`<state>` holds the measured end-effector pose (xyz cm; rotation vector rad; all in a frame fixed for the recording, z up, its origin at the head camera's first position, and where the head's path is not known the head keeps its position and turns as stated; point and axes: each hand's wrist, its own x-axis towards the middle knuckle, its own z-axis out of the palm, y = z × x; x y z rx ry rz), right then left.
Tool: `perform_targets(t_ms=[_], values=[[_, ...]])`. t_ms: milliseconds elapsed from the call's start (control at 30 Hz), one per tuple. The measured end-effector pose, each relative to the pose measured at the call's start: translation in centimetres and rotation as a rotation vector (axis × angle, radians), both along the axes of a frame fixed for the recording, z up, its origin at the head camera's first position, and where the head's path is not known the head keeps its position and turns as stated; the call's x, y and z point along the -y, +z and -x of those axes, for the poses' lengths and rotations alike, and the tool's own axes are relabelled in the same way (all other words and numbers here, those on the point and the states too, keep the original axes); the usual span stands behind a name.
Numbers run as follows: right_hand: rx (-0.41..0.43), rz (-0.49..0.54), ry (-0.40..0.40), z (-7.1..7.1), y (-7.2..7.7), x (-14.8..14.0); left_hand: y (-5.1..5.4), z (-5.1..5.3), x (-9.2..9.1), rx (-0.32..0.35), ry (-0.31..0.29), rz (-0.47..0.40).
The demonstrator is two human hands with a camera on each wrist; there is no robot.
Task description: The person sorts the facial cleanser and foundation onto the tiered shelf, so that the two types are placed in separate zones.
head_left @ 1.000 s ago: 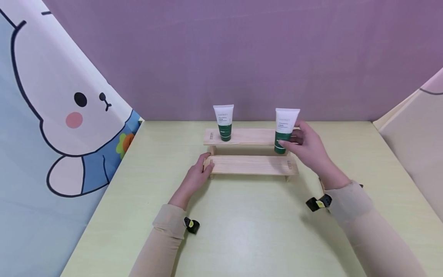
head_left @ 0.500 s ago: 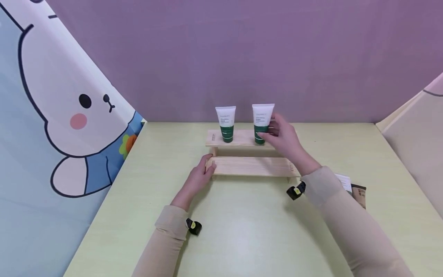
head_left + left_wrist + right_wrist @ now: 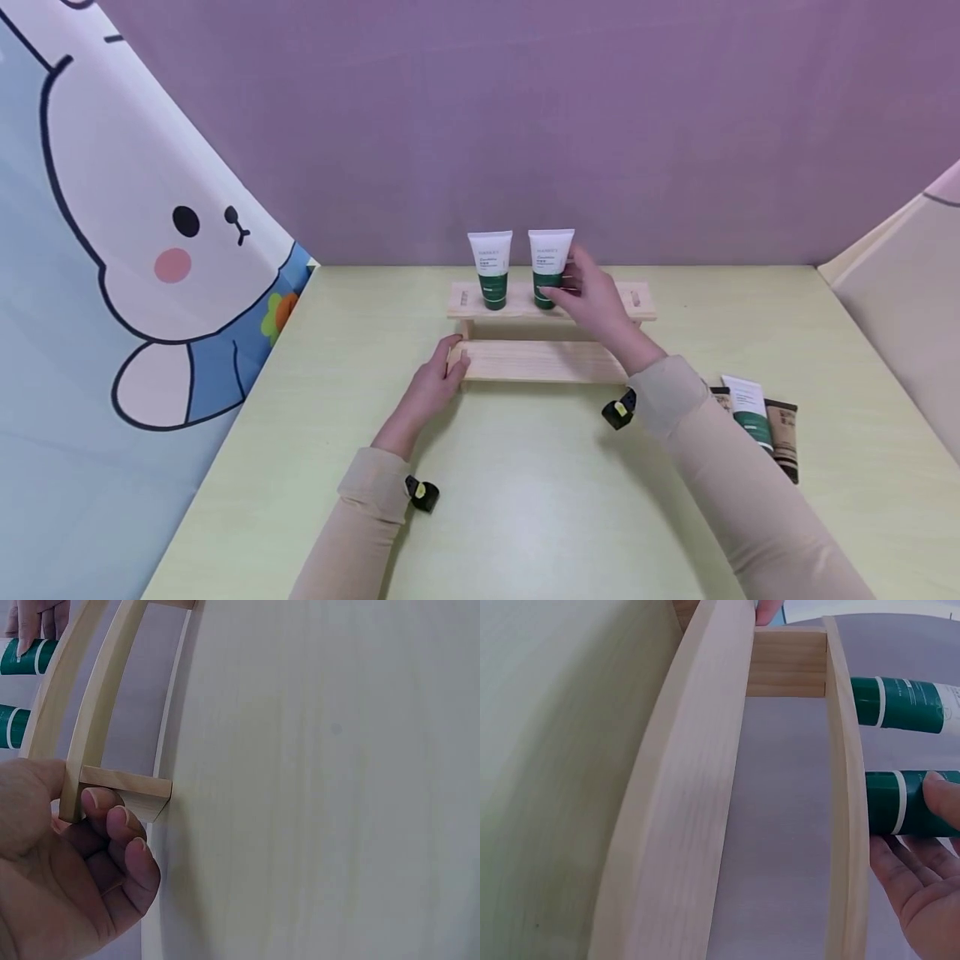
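A two-tier wooden shelf [image 3: 540, 362] stands on the table. My left hand [image 3: 431, 387] grips the left end of its lower board; the left wrist view shows thumb and fingers [image 3: 142, 874] curled round that end. On the upper board, at the left, a white and green squeeze tube [image 3: 492, 268] stands upright on its cap. To its right is a second such tube [image 3: 550, 260], also upright, pinched by my right hand [image 3: 596, 304] between thumb and fingers. In the right wrist view this held tube [image 3: 885, 802] has its cap end at the upper board, apart from the other tube.
On the table at the right lie another white and green tube [image 3: 750, 412] and a brown tube [image 3: 783, 433], with a further brown item [image 3: 722, 398] partly behind my right sleeve. A purple cloth [image 3: 540, 125] hangs behind the table.
My right hand has carried the held tube leftward from the shelf's right end toward the standing tube, onto the upper board. My left hand has kept its grip on the shelf.
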<state>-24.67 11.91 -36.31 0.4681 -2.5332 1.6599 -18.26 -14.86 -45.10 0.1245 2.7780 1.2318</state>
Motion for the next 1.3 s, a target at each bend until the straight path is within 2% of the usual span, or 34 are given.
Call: perform_targets(t_ms=[133, 267, 433, 700, 900, 1100, 1300], values=[[0.023, -0.035, -0.003, -0.2, -0.1, -0.1, 0.1, -0.1, 0.0, -0.003, 0.001, -0.002], [-0.023, -0.024, -0.043, -1.1, -0.2, -0.9, 0.1, -0.1, 0.1, -0.003, -0.004, -0.005], [-0.095, -0.01, -0.094, -2.7, -0.3, -3.0, 0.0, 0.0, 0.0, 0.005, -0.017, 0.004], [-0.165, -0.129, -0.106, -5.8, -0.7, -7.9, 0.2, 0.1, 0.0, 0.015, -0.026, 0.004], [-0.133, -0.21, -0.137, -8.0, -1.2, -11.4, 0.3, 0.0, 0.2, 0.025, -0.014, 0.011], [-0.089, -0.349, -0.179, -10.1, -1.7, -14.5, 0.3, 0.0, 0.4, 0.017, -0.033, -0.001], [-0.073, -0.47, -0.193, -12.1, -3.2, -17.3, 0.1, 0.1, 0.4, 0.043, -0.04, -0.023]])
